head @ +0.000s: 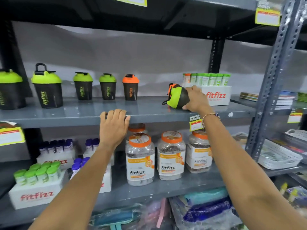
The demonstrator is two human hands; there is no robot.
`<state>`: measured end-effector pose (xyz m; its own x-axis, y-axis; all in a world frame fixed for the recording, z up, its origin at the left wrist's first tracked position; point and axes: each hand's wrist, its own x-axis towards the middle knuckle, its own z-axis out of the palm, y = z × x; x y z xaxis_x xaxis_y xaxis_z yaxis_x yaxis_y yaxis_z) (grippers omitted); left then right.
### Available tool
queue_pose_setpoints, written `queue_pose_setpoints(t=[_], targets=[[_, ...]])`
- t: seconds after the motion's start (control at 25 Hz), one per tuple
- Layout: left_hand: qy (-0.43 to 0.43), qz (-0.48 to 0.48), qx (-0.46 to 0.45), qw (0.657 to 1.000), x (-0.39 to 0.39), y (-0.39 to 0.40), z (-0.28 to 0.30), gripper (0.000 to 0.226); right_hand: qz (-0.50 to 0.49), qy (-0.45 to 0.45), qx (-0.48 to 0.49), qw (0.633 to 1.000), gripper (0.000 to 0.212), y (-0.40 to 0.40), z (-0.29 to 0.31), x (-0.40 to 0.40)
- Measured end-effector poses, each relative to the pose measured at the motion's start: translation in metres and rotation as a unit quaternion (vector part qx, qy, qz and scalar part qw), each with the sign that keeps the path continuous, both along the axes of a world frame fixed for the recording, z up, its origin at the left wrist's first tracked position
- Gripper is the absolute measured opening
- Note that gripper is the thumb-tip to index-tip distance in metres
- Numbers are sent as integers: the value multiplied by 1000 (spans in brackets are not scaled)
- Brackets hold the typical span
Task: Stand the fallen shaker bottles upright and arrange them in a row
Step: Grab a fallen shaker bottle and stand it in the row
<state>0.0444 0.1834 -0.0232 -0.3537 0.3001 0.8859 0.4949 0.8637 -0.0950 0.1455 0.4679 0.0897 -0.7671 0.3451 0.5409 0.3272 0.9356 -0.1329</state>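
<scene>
Two bare forearms are reaching up from the bottom edge. The left hand (114, 126) is resting flat on the shelf (66, 113) lip, grip spread and holding nothing. The right hand (196, 99) is clasping a fallen green-lidded shaker (178, 97) — lying tilted beside the fitfizz box (219, 96). Five shakers are standing upright further left, the nearest orange-lidded (130, 87).

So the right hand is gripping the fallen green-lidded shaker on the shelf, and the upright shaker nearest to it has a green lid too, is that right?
Not quite. The head view shows the right hand gripping the fallen green-lidded shaker on the shelf, but the upright shaker nearest to it has an orange lid, not green.
</scene>
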Motion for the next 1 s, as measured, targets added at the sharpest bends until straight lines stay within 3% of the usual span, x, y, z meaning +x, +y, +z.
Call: queue_pose_setpoints(t=[0.16,0.32,0.44,0.6,1.0], targets=[[23,-16,-79,997,-8,-28,3,41,99,53,-68,991,80,-53,2,-20],[24,17,-85,996,-23,-94,6,36,158,134,-163,965,71,-136,-1,-65],[0,37,-59,998,-38,-161,10,38,210,187,-291,914,71,-212,-8,-101],[-23,49,-48,997,-65,-236,13,50,242,178,-408,862,72,-289,-6,-144],[104,13,24,994,-86,-238,2,45,181,119,-434,874,100,-330,-16,-197]])
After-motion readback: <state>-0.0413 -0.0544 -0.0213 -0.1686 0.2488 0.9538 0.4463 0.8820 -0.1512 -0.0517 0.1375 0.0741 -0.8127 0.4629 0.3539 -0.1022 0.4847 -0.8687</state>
